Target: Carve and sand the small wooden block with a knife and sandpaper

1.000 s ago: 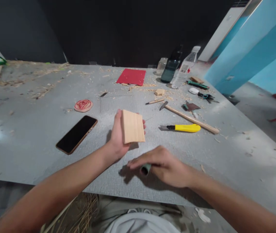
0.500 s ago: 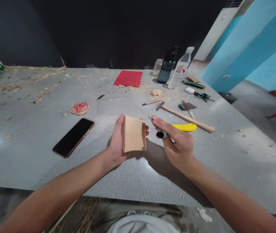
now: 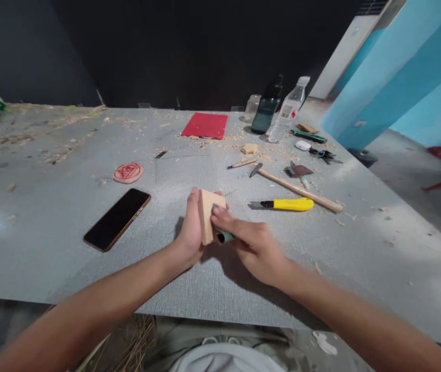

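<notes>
A pale wooden block (image 3: pixel 207 219) is held tilted above the table by my left hand (image 3: pixel 189 232), thumb along its left edge and fingers behind it. My right hand (image 3: pixel 253 243) grips a rolled piece of dark green sandpaper (image 3: pixel 225 237) and presses it against the block's right face. Part of that face is hidden by my fingers. Right of my hands lies a yellow utility knife (image 3: pixel 292 204) with its blade out. Behind it rests a hammer (image 3: pixel 298 187) with a wooden handle.
A phone (image 3: pixel 117 219) and a wood piece with a red design (image 3: pixel 127 172) lie to the left. Farther back are a red sheet (image 3: pixel 205 126), a carving tool (image 3: pixel 241 164), a dark bottle (image 3: pixel 267 108) and a clear bottle (image 3: pixel 288 113). Wood shavings are scattered over the grey table (image 3: pixel 173 294).
My right hand has moved left, bringing the sandpaper from beside the block onto its face. The block has turned in my left hand. The utility knife is now fully visible.
</notes>
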Motion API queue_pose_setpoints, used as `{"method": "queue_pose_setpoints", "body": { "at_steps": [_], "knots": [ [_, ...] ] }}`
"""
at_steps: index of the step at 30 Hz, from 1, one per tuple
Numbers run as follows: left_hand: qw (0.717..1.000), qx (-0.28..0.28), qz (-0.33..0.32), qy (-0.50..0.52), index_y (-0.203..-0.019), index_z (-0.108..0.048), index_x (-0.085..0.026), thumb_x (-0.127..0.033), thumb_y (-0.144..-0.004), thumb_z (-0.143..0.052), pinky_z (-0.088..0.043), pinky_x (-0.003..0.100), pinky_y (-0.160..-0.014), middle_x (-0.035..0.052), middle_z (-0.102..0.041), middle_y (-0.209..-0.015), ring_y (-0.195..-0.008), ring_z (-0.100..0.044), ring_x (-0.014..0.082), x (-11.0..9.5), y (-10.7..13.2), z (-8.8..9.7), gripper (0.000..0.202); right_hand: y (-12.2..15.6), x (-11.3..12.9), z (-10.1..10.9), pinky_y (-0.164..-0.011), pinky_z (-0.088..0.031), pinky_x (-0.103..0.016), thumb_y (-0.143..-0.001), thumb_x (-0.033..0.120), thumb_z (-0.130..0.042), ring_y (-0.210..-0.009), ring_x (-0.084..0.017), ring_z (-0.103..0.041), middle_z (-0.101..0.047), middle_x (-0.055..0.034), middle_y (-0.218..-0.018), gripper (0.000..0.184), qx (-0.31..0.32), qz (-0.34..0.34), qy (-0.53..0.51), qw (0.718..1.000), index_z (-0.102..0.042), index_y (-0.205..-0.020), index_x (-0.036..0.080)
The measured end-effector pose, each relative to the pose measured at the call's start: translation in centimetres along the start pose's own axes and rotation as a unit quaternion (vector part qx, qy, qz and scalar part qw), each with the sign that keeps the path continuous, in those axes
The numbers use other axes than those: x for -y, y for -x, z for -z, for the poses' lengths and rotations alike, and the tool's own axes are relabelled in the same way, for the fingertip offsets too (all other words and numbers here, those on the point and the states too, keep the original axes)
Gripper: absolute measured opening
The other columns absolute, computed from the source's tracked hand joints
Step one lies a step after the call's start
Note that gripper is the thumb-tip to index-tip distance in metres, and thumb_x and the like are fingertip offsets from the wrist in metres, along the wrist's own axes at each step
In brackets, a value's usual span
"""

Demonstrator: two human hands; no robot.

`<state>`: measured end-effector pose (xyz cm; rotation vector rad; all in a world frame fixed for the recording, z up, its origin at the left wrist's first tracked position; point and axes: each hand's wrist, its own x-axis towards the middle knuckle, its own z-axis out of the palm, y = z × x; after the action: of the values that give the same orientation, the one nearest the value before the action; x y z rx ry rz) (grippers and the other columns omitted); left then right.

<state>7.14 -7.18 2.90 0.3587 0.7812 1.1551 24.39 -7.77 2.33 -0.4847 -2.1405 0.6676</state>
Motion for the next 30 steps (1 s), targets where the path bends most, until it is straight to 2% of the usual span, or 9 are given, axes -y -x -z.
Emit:
{"method": "queue_pose_setpoints", "body": {
  "at_steps": [3, 5, 8, 11, 15, 18, 23, 26, 30],
  "knots": [
    [0.999, -0.043, -0.018, 0.011, -0.118, -0.07, -0.014, -0.077, -0.099, -0.041, -0.06, 0.033, -0.069, 0.0113, -0.076, -0.091, -0.075, -0.072, 0.0213, -0.9, -0.5, -0.2, 0.071, -0.1, 2.0, -0.2, -0.111, -0.058, -0.035, -0.089, -0.005, -0.046, -0.129, -0.017, -0.069, -0.073, -0.002, -0.14, 0.071, 0.093, 0.013, -0.127, 0.987, -0.063, -0.148, 0.031],
    [0.999, -0.019, 0.0, 0.033, -0.117, -0.07, -0.014, -0.076, -0.1, -0.036, -0.061, 0.036, -0.072, 0.0128, -0.076, -0.093, -0.078, -0.073, 0.0229, -1.4, -0.4, -0.5, 0.073, 0.0, 2.9, 0.0, -0.107, -0.061, -0.035, -0.095, -0.001, -0.047, -0.13, -0.019, -0.069, -0.071, -0.0041, -0.144, 0.066, 0.092, 0.038, -0.13, 0.987, -0.06, -0.151, 0.03],
    [0.999, 0.015, 0.01, 0.049, -0.121, -0.07, -0.013, -0.076, -0.101, -0.033, -0.062, 0.037, -0.076, 0.0153, -0.077, -0.098, -0.083, -0.075, 0.0249, -1.7, 0.4, -1.0, 0.076, 0.4, 2.8, 0.9, -0.112, -0.059, -0.04, -0.098, 0.001, -0.05, -0.138, -0.022, -0.064, -0.063, -0.0055, -0.152, 0.064, -0.02, 0.049, -0.027, 0.998, -0.057, -0.154, 0.03],
    [0.998, 0.031, 0.021, 0.045, -0.124, -0.071, -0.012, -0.074, -0.103, -0.031, -0.061, 0.036, -0.074, 0.0152, -0.078, -0.099, -0.079, -0.075, 0.0242, -1.5, 1.0, -1.2, 0.076, 0.4, 1.7, 1.8, -0.111, -0.061, -0.04, -0.097, -0.003, -0.052, -0.133, -0.022, -0.067, -0.066, -0.0013, -0.148, 0.065, -0.133, 0.01, 0.057, 0.989, -0.063, -0.149, 0.034],
    [0.998, 0.039, 0.035, 0.03, -0.122, -0.072, -0.013, -0.073, -0.103, -0.033, -0.061, 0.037, -0.075, 0.015, -0.078, -0.099, -0.078, -0.074, 0.024, -1.3, 1.1, -1.1, 0.074, 0.1, 0.6, 2.4, -0.111, -0.062, -0.044, -0.096, -0.005, -0.051, -0.13, -0.023, -0.069, -0.068, 0.0022, -0.146, 0.068, -0.186, 0.0, 0.115, 0.976, -0.064, -0.147, 0.037],
    [0.997, 0.059, 0.051, 0.019, -0.118, -0.072, -0.014, -0.072, -0.103, -0.035, -0.061, 0.038, -0.077, 0.016, -0.078, -0.1, -0.083, -0.075, 0.0257, -0.9, 1.0, -1.0, 0.071, 0.1, 0.2, 2.3, -0.114, -0.059, -0.044, -0.096, -0.006, -0.046, -0.135, -0.021, -0.066, -0.066, 0.0015, -0.149, 0.069, -0.161, -0.007, 0.126, 0.979, -0.062, -0.149, 0.036],
    [0.995, 0.054, 0.083, -0.025, -0.109, -0.075, -0.014, -0.08, -0.096, -0.046, -0.059, 0.038, -0.072, 0.0135, -0.077, -0.089, -0.072, -0.073, 0.0246, 0.1, 1.1, -0.3, 0.073, 0.5, -0.5, 1.5, -0.12, -0.053, -0.046, -0.1, -0.002, -0.042, -0.143, -0.021, -0.059, -0.061, -0.0042, -0.155, 0.065, -0.092, 0.015, 0.092, 0.991, -0.057, -0.154, 0.03],
    [0.994, 0.045, 0.089, -0.041, -0.117, -0.075, -0.014, -0.083, -0.094, -0.048, -0.058, 0.038, -0.073, 0.0138, -0.077, -0.093, -0.076, -0.073, 0.0257, 0.4, 1.1, -0.2, 0.077, 0.7, -1.0, 1.0, -0.122, -0.051, -0.048, -0.103, 0.0, -0.041, -0.146, -0.021, -0.055, -0.059, -0.005, -0.157, 0.062, -0.078, 0.008, 0.077, 0.994, -0.055, -0.155, 0.03],
    [0.997, 0.007, 0.069, -0.026, -0.125, -0.072, -0.015, -0.076, -0.102, -0.036, -0.059, 0.037, -0.078, 0.0141, -0.078, -0.098, -0.081, -0.074, 0.0251, 0.4, 0.8, -0.5, 0.075, 0.8, -0.6, 0.3, -0.124, -0.048, -0.049, -0.103, 0.001, -0.043, -0.148, -0.022, -0.053, -0.059, -0.0075, -0.157, 0.06, -0.047, -0.001, 0.043, 0.998, -0.055, -0.155, 0.028]
  ]
}}
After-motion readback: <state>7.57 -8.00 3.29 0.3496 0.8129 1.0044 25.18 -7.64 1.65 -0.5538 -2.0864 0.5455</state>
